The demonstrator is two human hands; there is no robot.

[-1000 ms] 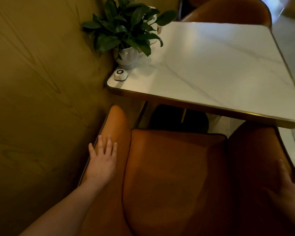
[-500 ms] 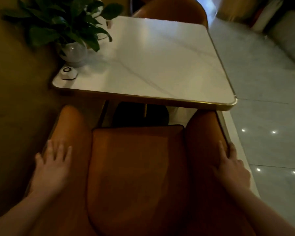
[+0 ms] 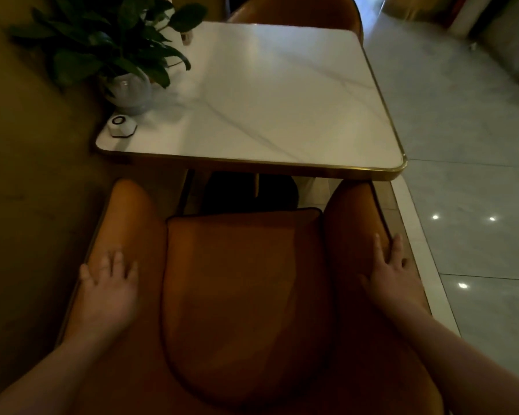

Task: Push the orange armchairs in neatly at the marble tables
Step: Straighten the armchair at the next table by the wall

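An orange armchair (image 3: 246, 283) fills the lower half of the view, facing a white marble table (image 3: 282, 100) with a gold rim. The tips of its armrests reach about level with the table's near edge. My left hand (image 3: 108, 292) lies flat on the left armrest, fingers spread. My right hand (image 3: 393, 274) rests on the right armrest with fingers over its outer edge. A second orange armchair (image 3: 297, 10) stands at the table's far side, its back partly visible.
A potted green plant (image 3: 114, 52) in a glass vase and a small white call button (image 3: 122, 126) stand on the table's left corner. A tan wall (image 3: 27, 175) runs close along the left. Pale tiled floor (image 3: 477, 175) opens to the right.
The view has swung right, bringing the table's right corner and the floor into sight. My right hand has come onto the right armrest; my left hand stays flat on the left armrest.
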